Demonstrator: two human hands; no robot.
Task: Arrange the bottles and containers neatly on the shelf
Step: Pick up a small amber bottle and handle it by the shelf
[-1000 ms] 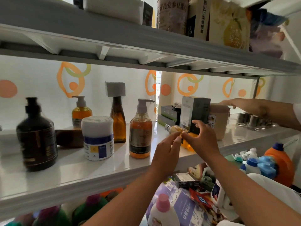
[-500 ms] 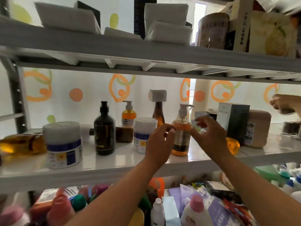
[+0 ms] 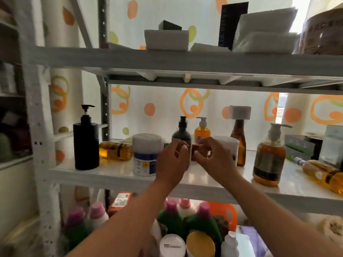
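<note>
**Both hands raised at mid-shelf, neither one holding a container**

Presently the left hand [image 3: 171, 160] and the right hand [image 3: 213, 158] sit side by side at the centre of the frame, just in front of the middle shelf [image 3: 118, 176]. Each grip is loosely curled with the fingers bent and parted; neither is closed on an object. The hands overlap the lower part of a dark pump bottle [image 3: 181, 135] that stands upright behind them; whether the fingers touch it cannot be told.

On the shelf, from left of frame to right:
- a black pump dispenser [image 3: 86, 143], upright, near the left post;
- an amber bottle [image 3: 116, 150] lying on its side, just right of it;
- a white tub [image 3: 146, 154] with a blue label, upright, just left of the left hand;
- a small orange pump bottle [image 3: 202, 129], upright, towards the back;
- a second white tub [image 3: 229, 145], partly hidden by the right hand;
- a brown bottle [image 3: 240, 141] with a white block resting on its top;
- a large amber pump bottle [image 3: 269, 156], upright, near the front edge;
- a second amber bottle [image 3: 323, 173] lying on its side at the right edge of frame.

Boxes [image 3: 298, 147] stand at the back right. White packets [image 3: 167, 39] lie on the shelf above. Coloured-capped bottles [image 3: 172, 216] crowd the lower centre of frame, below the shelf.
</note>
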